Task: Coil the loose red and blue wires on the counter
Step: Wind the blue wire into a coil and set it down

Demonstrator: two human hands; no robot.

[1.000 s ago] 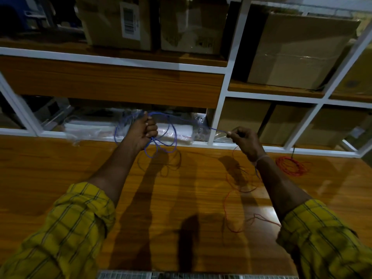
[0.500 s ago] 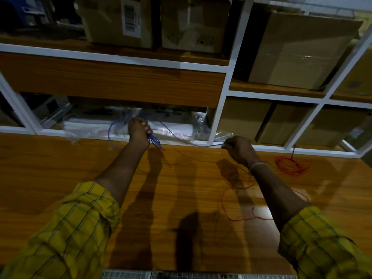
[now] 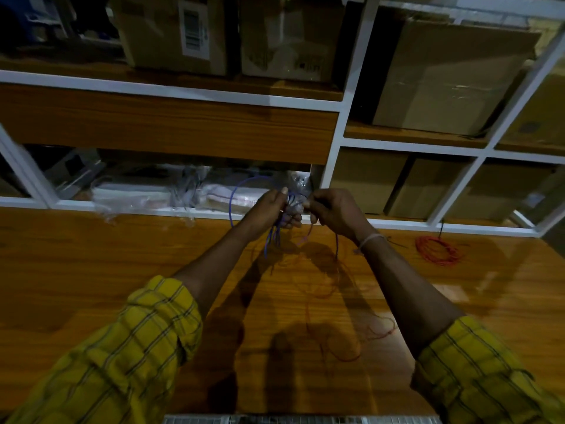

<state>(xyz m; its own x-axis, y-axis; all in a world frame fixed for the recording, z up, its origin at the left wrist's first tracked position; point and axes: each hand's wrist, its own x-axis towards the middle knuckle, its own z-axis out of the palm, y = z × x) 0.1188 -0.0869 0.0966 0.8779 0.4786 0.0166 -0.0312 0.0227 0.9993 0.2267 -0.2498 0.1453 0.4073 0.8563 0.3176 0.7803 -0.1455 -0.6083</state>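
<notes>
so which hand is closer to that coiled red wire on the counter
Right. The right hand is nearer the coiled red wire, which lies on the counter off to its right. The left hand sits beyond the right hand, farther from the coil, holding the blue wire.

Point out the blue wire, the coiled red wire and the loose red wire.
blue wire (image 3: 241,186): head view, upper loop arc.
coiled red wire (image 3: 437,251): head view, coil's strands.
loose red wire (image 3: 380,334): head view, strand on counter.

Two hands, left (image 3: 272,206) and right (image 3: 333,209). One blue wire (image 3: 237,194), one loose red wire (image 3: 345,338), one coiled red bundle (image 3: 438,250) by the counter's (image 3: 91,270) back edge.
</notes>
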